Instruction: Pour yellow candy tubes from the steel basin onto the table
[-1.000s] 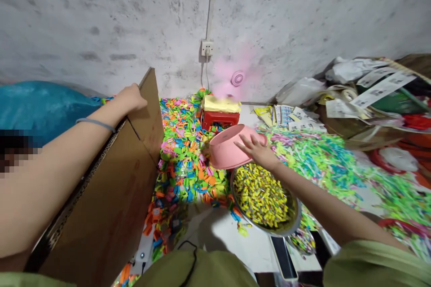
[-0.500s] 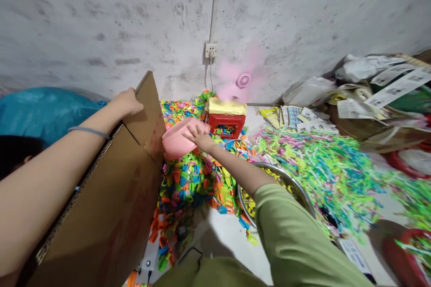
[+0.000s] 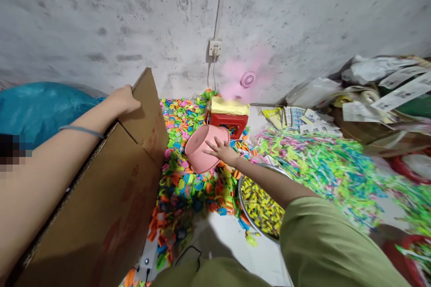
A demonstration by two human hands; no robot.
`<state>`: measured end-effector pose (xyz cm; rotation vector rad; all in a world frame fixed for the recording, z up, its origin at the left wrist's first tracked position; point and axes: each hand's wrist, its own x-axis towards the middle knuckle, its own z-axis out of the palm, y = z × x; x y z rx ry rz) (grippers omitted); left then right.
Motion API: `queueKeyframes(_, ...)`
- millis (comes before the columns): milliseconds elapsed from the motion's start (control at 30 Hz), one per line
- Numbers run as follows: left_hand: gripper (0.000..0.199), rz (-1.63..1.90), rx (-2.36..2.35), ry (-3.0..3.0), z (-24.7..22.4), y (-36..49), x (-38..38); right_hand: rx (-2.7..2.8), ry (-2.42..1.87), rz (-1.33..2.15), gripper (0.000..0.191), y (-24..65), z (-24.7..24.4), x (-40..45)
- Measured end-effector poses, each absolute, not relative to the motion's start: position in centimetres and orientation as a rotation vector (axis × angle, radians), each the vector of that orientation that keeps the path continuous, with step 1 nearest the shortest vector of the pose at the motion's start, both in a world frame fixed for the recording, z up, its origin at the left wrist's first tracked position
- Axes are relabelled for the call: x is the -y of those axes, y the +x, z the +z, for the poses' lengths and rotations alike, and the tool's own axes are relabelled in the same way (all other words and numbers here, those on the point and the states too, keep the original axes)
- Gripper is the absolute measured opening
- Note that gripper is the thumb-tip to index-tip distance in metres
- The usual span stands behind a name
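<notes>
My left hand (image 3: 125,99) grips the top edge of a large brown cardboard box (image 3: 111,197) that stands tilted on the left. My right hand (image 3: 220,150) holds a pink plastic bowl (image 3: 202,148), tipped on its side with its bottom facing me, above a heap of small multicoloured plastic pieces (image 3: 185,175). Just right of my forearm stands a round metal basin (image 3: 259,206) filled with yellow pieces, partly hidden by my green sleeve.
A red box with a yellow top (image 3: 226,115) and a spinning pink fan (image 3: 247,80) stand by the wall under a socket (image 3: 214,48). Green and blue shreds (image 3: 319,166) spread to the right. Papers and bags (image 3: 370,94) are piled far right; a blue sack (image 3: 40,107) lies left.
My right hand carried the pink bowl from above the metal basin left to the cardboard box, then back right and down over the coloured heap. My left hand stayed on the box edge.
</notes>
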<state>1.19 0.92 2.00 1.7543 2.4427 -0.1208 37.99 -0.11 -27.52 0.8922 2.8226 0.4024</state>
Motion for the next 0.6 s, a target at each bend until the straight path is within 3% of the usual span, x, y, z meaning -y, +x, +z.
queueKeyframes(200, 0.056, -0.125, -2.444, 1.761, 2.0, 2.2, -0.8, -2.827, 0.966, 0.441, 0.103, 43.7, -25.8, 2.1)
queueKeyframes(333, 0.055, -0.135, -2.42, 1.786, 2.1, 2.8, -0.5, -2.716, 1.046, 0.419, 0.094, 47.5, -24.2, 3.9)
queueKeyframes(433, 0.057, -0.149, -2.395, 1.806, 2.4, 3.3, -0.3, -2.652, 1.247, 0.343, 0.089, 50.2, -22.5, 5.0)
queueKeyframes(600, 0.061, -0.174, -2.405, 1.79, 2.4, 3.8, -0.3, -2.589, 1.807, 0.226, 0.098, 53.6, -18.8, 6.7)
